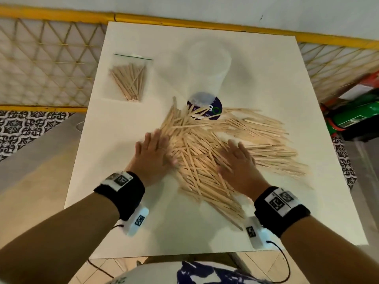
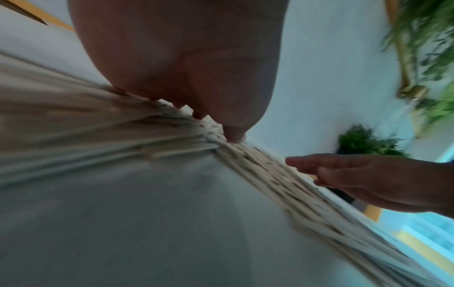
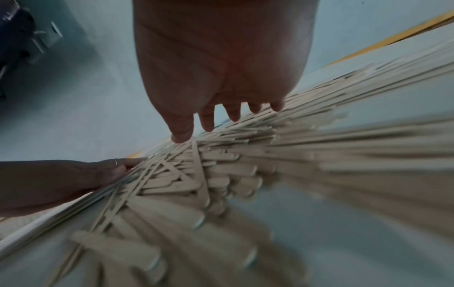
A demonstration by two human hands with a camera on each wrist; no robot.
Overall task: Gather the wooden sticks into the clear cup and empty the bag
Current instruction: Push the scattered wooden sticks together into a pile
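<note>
A wide pile of thin wooden sticks (image 1: 215, 144) lies spread over the middle of the white table (image 1: 123, 222). The clear cup (image 1: 206, 78) stands upright just beyond the pile, its dark blue base (image 1: 217, 108) partly covered by stick ends. A clear zip bag (image 1: 131, 78) with more sticks lies flat at the far left. My left hand (image 1: 150, 154) rests flat against the pile's left edge with straight fingers. My right hand (image 1: 239, 162) lies flat on top of the pile. The wrist views show the sticks (image 2: 258, 165) (image 3: 221, 165) under the straight fingertips (image 3: 181, 134).
A yellow bamboo-style railing (image 1: 51, 64) runs behind and beside the table. A green and black object (image 1: 352, 117) sits off the table's right edge. Bare tabletop lies near the front edge and at the far right behind the pile.
</note>
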